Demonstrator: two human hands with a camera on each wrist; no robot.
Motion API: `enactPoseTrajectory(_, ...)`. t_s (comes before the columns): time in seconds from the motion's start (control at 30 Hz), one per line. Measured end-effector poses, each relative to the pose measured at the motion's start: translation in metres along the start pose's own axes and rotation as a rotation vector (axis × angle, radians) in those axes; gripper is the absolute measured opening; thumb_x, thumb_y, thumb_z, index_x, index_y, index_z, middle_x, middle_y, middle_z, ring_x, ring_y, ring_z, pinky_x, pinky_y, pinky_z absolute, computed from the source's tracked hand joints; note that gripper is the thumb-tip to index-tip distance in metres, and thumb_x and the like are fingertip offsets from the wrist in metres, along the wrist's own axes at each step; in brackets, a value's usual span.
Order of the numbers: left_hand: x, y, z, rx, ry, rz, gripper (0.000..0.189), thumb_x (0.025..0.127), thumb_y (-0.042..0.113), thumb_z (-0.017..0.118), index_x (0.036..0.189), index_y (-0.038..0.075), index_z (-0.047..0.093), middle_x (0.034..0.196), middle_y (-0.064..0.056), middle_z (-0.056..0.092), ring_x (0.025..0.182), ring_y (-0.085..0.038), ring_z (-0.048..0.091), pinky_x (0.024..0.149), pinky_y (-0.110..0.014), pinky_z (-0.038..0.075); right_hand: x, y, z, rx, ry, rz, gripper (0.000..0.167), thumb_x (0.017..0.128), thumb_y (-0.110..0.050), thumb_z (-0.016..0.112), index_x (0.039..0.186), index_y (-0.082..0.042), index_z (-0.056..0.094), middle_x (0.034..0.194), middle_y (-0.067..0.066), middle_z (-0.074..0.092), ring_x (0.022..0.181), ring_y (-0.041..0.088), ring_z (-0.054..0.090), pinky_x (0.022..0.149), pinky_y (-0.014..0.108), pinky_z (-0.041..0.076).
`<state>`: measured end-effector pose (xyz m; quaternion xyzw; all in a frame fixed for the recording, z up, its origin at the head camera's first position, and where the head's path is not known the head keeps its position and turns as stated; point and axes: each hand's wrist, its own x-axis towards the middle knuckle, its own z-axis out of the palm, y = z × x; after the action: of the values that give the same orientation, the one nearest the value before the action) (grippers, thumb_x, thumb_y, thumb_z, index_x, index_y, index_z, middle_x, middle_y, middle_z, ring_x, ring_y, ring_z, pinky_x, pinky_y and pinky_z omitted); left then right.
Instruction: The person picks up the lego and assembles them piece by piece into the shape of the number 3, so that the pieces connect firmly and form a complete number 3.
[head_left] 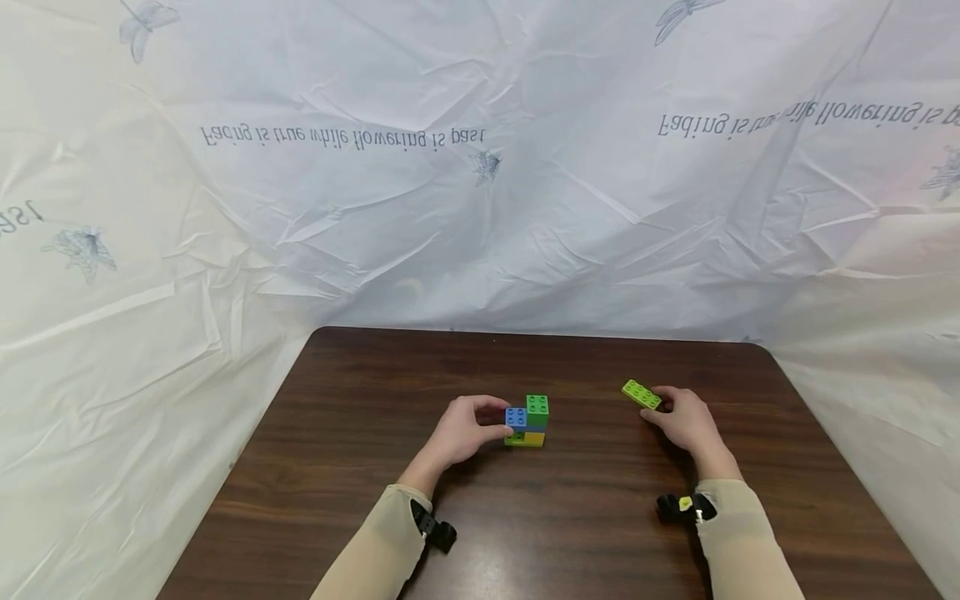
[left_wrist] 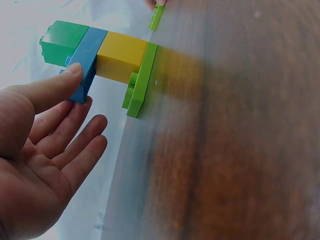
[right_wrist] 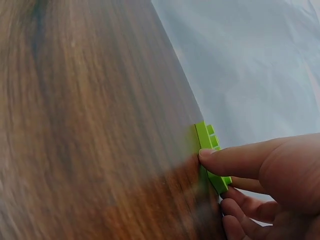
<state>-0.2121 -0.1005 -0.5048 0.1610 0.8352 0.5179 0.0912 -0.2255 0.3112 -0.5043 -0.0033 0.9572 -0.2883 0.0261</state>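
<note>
A small stack of toy building blocks stands on the table: a lime-green plate [left_wrist: 142,85] at the bottom, a yellow block [left_wrist: 121,56] on it, then a blue block [left_wrist: 90,55], with a green block [head_left: 537,408] on top. My left hand [head_left: 468,429] pinches the free end of the blue block between thumb and fingertips. Off to the right, my right hand [head_left: 686,421] grips one end of a separate lime-green studded plate [head_left: 641,394] between thumb and fingers. In the right wrist view this plate lies studs up at the tabletop, partly hidden by the thumb.
The dark wooden table [head_left: 585,533] has rounded far corners. Behind it hangs a wrinkled white sheet [head_left: 450,233] with printed lettering. Black straps with small devices [head_left: 435,527] sit on both wrists, over beige sleeves.
</note>
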Motion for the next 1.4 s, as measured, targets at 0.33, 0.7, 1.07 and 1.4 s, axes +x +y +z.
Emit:
enactPoseTrajectory(0.33, 0.0006, -0.0013, -0.0006, 0.001, 0.0, 0.005, 0.035, 0.096, 0.025, 0.085, 0.129, 0.017, 0.076, 0.122, 0.003, 0.075, 0.114, -0.017, 0.071, 0.097, -0.043, 0.058, 0.0006, -0.0004, 0.0013, 0.005, 0.003, 0.025, 0.06, 0.103, -0.026, 0.073, 0.145, 0.013, 0.054, 0.127, 0.038, 0.06, 0.114, 0.052, 0.06, 0.092, 0.066, 0.05)
enactPoseTrajectory(0.7, 0.0004, -0.0021, -0.0002, -0.013, -0.002, 0.006, 0.035, 0.096, 0.025, 0.085, 0.129, 0.018, 0.076, 0.121, 0.004, 0.075, 0.114, -0.018, 0.071, 0.096, -0.042, 0.058, 0.0002, 0.0002, 0.0026, 0.028, 0.008, 0.061, 0.059, 0.104, -0.029, 0.072, 0.142, 0.014, 0.056, 0.127, 0.036, 0.061, 0.113, 0.049, 0.06, 0.092, 0.063, 0.05)
enactPoseTrajectory(1.07, 0.0008, -0.0014, -0.0001, -0.021, -0.005, 0.002, 0.034, 0.096, 0.024, 0.084, 0.129, 0.017, 0.076, 0.121, 0.003, 0.075, 0.113, -0.017, 0.071, 0.095, -0.042, 0.059, -0.0001, 0.0014, 0.0007, 0.02, 0.006, 0.063, 0.058, 0.104, -0.029, 0.073, 0.14, 0.013, 0.058, 0.13, 0.037, 0.061, 0.116, 0.051, 0.06, 0.093, 0.065, 0.05)
enactPoseTrajectory(1.4, 0.0004, 0.0006, -0.0003, -0.023, -0.007, -0.001, 0.035, 0.097, 0.022, 0.084, 0.13, 0.016, 0.076, 0.121, 0.002, 0.075, 0.113, -0.017, 0.071, 0.096, -0.041, 0.059, -0.0006, 0.0026, -0.002, 0.023, -0.008, 0.06, 0.058, 0.104, -0.031, 0.072, 0.142, 0.011, 0.059, 0.132, 0.036, 0.061, 0.119, 0.052, 0.059, 0.094, 0.066, 0.05)
